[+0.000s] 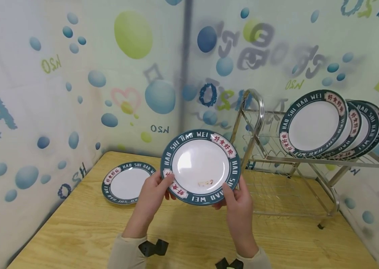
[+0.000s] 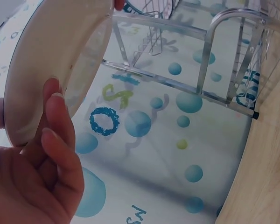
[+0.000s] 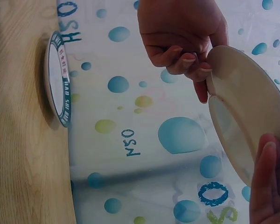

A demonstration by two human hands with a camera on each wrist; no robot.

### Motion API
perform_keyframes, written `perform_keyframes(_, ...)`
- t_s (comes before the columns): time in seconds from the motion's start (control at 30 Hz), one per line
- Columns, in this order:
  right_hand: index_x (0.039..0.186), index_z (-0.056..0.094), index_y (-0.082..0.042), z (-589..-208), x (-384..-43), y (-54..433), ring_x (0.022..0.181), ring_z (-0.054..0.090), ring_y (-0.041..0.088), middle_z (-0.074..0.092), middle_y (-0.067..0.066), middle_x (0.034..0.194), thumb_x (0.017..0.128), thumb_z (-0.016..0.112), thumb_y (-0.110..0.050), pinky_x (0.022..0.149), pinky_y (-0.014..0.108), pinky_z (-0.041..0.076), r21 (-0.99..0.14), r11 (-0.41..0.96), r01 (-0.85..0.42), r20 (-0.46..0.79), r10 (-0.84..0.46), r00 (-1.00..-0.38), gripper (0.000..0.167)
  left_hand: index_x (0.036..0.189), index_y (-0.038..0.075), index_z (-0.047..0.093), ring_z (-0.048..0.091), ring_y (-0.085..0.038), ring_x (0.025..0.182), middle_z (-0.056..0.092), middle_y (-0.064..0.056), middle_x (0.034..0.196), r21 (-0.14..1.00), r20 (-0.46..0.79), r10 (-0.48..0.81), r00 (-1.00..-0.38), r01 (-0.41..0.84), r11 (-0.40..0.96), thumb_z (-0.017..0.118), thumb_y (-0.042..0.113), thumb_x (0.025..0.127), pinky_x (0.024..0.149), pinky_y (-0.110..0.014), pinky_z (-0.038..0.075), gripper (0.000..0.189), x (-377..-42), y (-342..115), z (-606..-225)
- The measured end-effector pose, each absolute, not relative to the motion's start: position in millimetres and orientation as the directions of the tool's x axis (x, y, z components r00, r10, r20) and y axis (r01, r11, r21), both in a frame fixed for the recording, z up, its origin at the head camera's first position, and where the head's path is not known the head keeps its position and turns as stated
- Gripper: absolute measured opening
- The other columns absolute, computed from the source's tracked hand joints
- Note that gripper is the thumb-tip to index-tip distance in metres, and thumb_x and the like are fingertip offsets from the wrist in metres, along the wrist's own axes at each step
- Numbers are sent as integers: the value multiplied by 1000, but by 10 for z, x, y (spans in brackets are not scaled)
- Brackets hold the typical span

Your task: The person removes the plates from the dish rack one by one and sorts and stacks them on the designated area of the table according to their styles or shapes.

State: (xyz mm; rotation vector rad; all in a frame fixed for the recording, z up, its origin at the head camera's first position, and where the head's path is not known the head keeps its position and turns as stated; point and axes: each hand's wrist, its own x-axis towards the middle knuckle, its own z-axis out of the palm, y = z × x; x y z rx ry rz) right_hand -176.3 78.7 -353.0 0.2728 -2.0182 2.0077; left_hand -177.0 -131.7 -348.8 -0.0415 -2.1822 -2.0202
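A white plate (image 1: 201, 164) with a dark green lettered rim is held up above the table, its face tilted toward the head camera. My left hand (image 1: 154, 192) grips its left edge, thumb on the rim and fingers behind. At the lower right edge my right hand (image 1: 238, 201) pinches the rim the same way. Both wrist views show the underside of this plate (image 2: 51, 60), with fingertips against it. A second plate (image 1: 127, 183) of the same pattern lies on the table to the left, partly hidden by my left hand.
A metal wire dish rack (image 1: 260, 149) stands on the right of the wooden table (image 1: 85, 231). Several matching plates (image 1: 313, 123) lean upright on its upper tier. Patterned sheeting (image 1: 162, 48) with blue and green dots covers the walls close behind.
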Motion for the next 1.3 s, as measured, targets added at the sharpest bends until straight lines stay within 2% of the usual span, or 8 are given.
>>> perform_keyframes(0.1, 132, 37, -29, -3591, -1810, 800, 52, 59, 28, 65, 12, 76, 91, 51, -23, 51, 37, 50, -942, -3, -335, 334, 61, -940, 44, 105, 10, 57, 54, -25, 61, 61, -10, 73, 989, 144, -103, -984, 139, 60, 49, 31, 91, 56, -28, 45, 26, -1763, -1319, -3475)
perform_keyframes(0.27, 134, 34, -32, -3592, -1820, 797, 52, 59, 27, 63, 14, 74, 90, 52, -20, 51, 36, 50, -947, -35, -321, 319, 54, -946, 49, 106, 15, 58, 54, -26, 61, 62, -11, 75, 989, 150, -118, -982, 148, 29, 50, 35, 90, 56, -27, 45, 27, -1793, -1347, -3539)
perform_keyframes(0.57, 134, 34, -34, -3597, -1835, 801, 53, 59, 27, 63, 14, 71, 89, 54, -24, 53, 35, 50, -956, -42, -292, 290, 42, -956, 50, 108, 17, 57, 54, -25, 61, 62, -12, 77, 991, 127, -134, -983, 130, -17, 49, 34, 91, 55, -25, 44, 26, -1801, -1379, -3533)
perform_keyframes(0.77, 135, 34, -33, -3602, -1844, 807, 55, 59, 27, 63, 14, 73, 92, 49, -26, 54, 34, 50, -959, -69, -274, 272, 43, -961, 46, 109, 15, 57, 53, -23, 60, 61, -12, 77, 992, 118, -156, -981, 122, -20, 49, 30, 91, 54, -26, 43, 25, -1817, -1401, -3549)
perform_keyframes(0.97, 133, 36, -33, -3609, -1841, 809, 56, 59, 28, 60, 16, 69, 93, 46, -20, 53, 35, 50, -958, -86, -274, 271, 42, -962, 43, 108, 11, 57, 53, -22, 61, 60, -11, 77, 996, 82, -191, -978, 85, -7, 48, 28, 91, 54, -26, 44, 26, -1829, -1463, -3575)
perform_keyframes(1.13, 133, 36, -36, -3591, -1853, 827, 58, 59, 30, 60, 18, 73, 94, 44, -20, 54, 36, 51, -958, -76, -276, 274, 35, -961, 43, 108, 12, 57, 54, -22, 60, 61, -11, 78, 997, 72, -198, -978, 75, -7, 47, 28, 92, 54, -27, 43, 25, -1832, -1507, -3572)
perform_keyframes(1.3, 134, 34, -33, -3578, -1864, 865, 59, 60, 30, 61, 19, 75, 95, 43, -21, 54, 36, 51, -954, -52, -295, 293, 31, -955, 42, 111, 11, 55, 52, -20, 59, 61, -10, 77, 997, 77, -199, -977, 80, -7, 46, 28, 92, 55, -28, 43, 27, -1837, -1534, -3561)
